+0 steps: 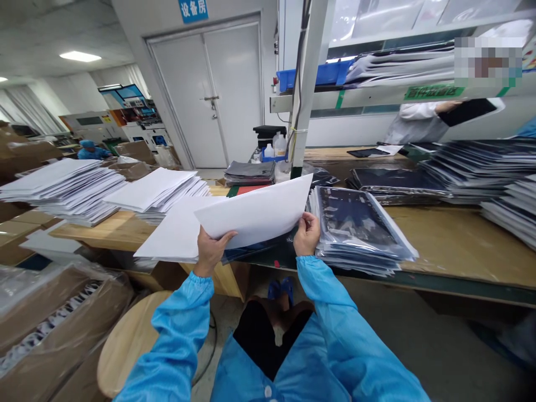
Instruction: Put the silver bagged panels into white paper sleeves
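Left of the left hand (211, 251), stacked white sheets (154, 190) lie on the wooden counter (456, 240), with a blue sign (193, 9) reading 设备房 far beyond them. That hand and the right hand (307, 234) each have a narrow pinching grip on the edges of one white sheet (255, 209), raised above the counter. Just right of the right hand sits a stack of foil-bagged dark panels (355, 223) — and further off, a green shelf label (433, 92) too small to read.

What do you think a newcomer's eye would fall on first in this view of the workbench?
Most striking is the large white sheet held up at the centre between the left hand and right hand. Just right of it lies a stack of dark packets in shiny bags, while piles of white sheets spread along the bench to the left.
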{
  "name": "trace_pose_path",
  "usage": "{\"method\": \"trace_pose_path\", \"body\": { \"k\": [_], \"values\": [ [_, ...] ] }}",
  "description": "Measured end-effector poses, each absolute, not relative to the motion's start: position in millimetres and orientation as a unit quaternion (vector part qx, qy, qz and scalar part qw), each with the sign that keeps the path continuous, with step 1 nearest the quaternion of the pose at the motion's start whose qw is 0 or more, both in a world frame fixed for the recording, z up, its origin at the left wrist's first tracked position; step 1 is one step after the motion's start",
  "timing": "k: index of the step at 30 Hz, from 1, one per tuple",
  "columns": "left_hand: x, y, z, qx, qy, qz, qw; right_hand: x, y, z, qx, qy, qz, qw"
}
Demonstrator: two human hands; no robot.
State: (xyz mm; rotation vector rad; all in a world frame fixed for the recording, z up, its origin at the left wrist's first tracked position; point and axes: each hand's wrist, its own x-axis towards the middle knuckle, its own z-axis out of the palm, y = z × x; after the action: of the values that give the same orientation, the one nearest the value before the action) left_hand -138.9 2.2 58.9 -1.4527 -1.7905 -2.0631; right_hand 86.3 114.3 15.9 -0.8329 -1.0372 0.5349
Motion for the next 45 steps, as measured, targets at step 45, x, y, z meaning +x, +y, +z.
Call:
{"method": "trace_pose_path", "body": {
  "k": [45],
  "values": [
    [-112, -69, -2, -0.176, -0.575, -0.533, -0.596, 154, -25, -38, -0.432, -0.299, 0.640, 0.561]
  ]
}}
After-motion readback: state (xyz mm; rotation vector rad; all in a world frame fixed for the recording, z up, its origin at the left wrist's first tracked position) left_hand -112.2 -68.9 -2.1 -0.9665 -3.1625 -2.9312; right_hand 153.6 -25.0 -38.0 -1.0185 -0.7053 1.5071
